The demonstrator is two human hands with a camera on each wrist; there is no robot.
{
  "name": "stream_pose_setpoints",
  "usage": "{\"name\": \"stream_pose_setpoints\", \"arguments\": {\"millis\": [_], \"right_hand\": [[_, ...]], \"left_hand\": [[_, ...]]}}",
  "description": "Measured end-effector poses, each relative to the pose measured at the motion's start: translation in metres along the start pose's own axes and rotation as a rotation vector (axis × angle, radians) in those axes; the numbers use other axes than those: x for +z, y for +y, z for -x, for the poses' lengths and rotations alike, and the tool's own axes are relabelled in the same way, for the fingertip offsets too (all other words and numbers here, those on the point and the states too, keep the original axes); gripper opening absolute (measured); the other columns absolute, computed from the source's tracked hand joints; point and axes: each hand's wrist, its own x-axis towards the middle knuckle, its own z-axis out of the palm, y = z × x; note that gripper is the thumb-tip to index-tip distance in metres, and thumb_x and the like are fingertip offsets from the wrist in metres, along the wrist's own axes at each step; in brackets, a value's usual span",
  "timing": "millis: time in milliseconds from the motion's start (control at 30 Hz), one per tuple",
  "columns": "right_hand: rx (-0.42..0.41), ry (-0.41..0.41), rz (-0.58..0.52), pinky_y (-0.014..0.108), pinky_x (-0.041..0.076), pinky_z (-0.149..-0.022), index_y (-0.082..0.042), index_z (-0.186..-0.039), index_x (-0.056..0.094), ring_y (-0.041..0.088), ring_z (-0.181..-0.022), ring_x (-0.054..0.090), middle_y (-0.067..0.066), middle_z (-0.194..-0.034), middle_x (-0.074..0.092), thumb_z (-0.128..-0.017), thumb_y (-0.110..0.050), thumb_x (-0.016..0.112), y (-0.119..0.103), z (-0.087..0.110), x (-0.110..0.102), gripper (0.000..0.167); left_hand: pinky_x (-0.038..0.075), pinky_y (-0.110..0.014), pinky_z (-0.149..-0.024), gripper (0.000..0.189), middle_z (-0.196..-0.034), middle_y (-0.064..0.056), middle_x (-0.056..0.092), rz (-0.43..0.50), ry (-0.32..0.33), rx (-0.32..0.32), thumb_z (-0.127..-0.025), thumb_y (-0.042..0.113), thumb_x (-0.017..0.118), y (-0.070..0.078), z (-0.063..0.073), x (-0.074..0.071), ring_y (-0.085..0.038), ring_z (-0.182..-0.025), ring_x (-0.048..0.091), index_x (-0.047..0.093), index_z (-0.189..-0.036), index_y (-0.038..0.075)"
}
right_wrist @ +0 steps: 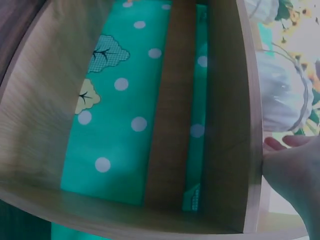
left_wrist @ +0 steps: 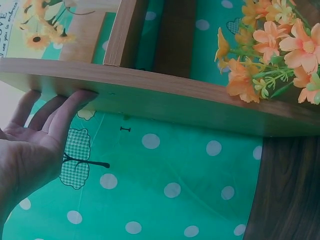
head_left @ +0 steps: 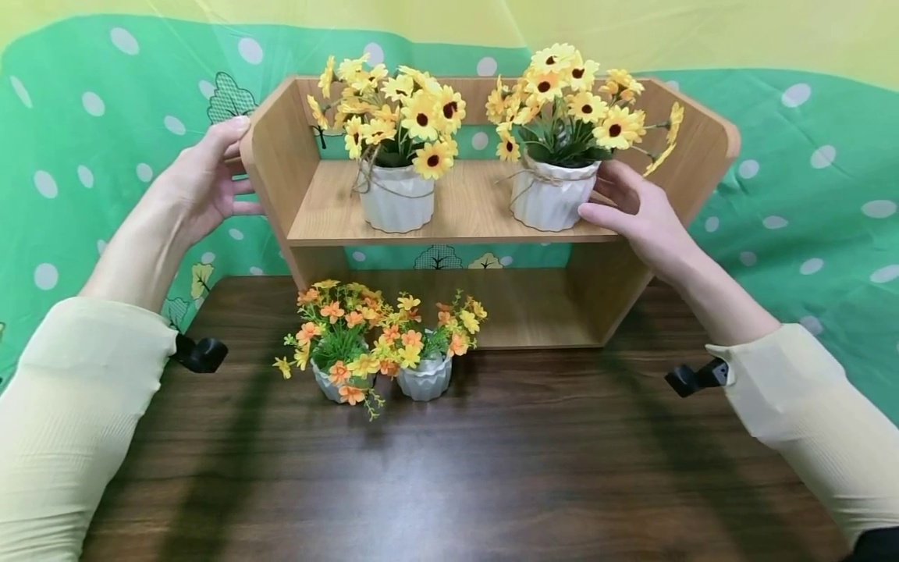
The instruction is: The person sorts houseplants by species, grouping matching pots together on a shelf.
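A wooden two-tier shelf [head_left: 449, 238] stands on the table. My left hand [head_left: 204, 183] rests against its left outer side; in the left wrist view the straight fingertips [left_wrist: 82, 96] press on that panel. On the upper tier, my right hand [head_left: 642, 215] holds the right-hand white pot [head_left: 551, 199] of yellow daisy-like flowers, thumb in front and fingers around its right side. The far side of this pot is hidden. Left of it on the same tier stands a matching white pot [head_left: 398, 201] of yellow flowers with twine tied around it.
In front of the shelf's lower left stand two small pots of orange and yellow flowers, a left one [head_left: 325, 382] and a right one [head_left: 424, 381]. The dark wood table [head_left: 492, 468] extends forward. Behind hangs a green and yellow dotted cloth [head_left: 794, 156].
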Motion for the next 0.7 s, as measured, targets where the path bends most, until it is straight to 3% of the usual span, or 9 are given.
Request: {"name": "stream_pose_setpoints", "arguments": {"millis": [67,233,467,600,700], "right_hand": [[-0.009,0.015,0.042,0.011,0.044,-0.108,-0.017,-0.159,0.037,0.018,-0.148,0.044,0.007,-0.162,0.043,-0.099,-0.017,0.066,0.001,0.006,0.002,0.067],[-0.054,0.147,-0.058,0.012,0.046,-0.107,-0.016,-0.159,0.039,0.020,-0.145,0.049,0.010,-0.161,0.046,-0.094,-0.009,0.072,0.009,0.024,0.012,0.073],[-0.370,0.395,-0.266,0.020,0.053,-0.102,0.004,-0.140,0.058,0.021,-0.125,0.065,0.009,-0.132,0.069,-0.087,0.006,0.071,0.027,0.047,0.032,0.054],[-0.544,0.401,-0.348,0.029,0.058,-0.096,0.015,-0.130,0.059,0.028,-0.112,0.070,0.021,-0.121,0.071,-0.084,0.012,0.066,0.035,0.052,0.043,0.046],[-0.608,0.344,-0.407,0.033,0.060,-0.093,0.021,-0.127,0.056,0.031,-0.106,0.072,0.026,-0.117,0.070,-0.083,0.015,0.061,0.042,0.055,0.051,0.044]], "left_hand": [[0.063,-0.038,-0.071,0.048,-0.137,0.000,0.053,-0.003,0.004,0.000,-0.094,0.047,0.064,0.000,0.001,0.000,-0.016,-0.105,0.072,0.055,-0.136,0.027],[0.063,-0.038,-0.072,0.048,-0.139,0.000,0.052,-0.014,0.008,0.001,-0.094,0.047,0.065,0.001,0.002,0.001,-0.018,-0.107,0.070,0.054,-0.137,0.029],[0.063,-0.039,-0.071,0.050,-0.141,0.000,0.050,-0.018,0.003,0.015,-0.094,0.048,0.066,0.001,0.001,0.003,-0.020,-0.109,0.068,0.054,-0.140,0.031],[0.063,-0.038,-0.071,0.051,-0.141,0.000,0.050,-0.016,0.010,0.019,-0.094,0.048,0.066,0.000,0.001,0.001,-0.019,-0.109,0.068,0.053,-0.140,0.030],[0.063,-0.038,-0.070,0.050,-0.140,0.000,0.050,-0.011,0.015,0.020,-0.094,0.047,0.066,-0.001,0.001,0.000,-0.018,-0.108,0.069,0.053,-0.139,0.030]]}}
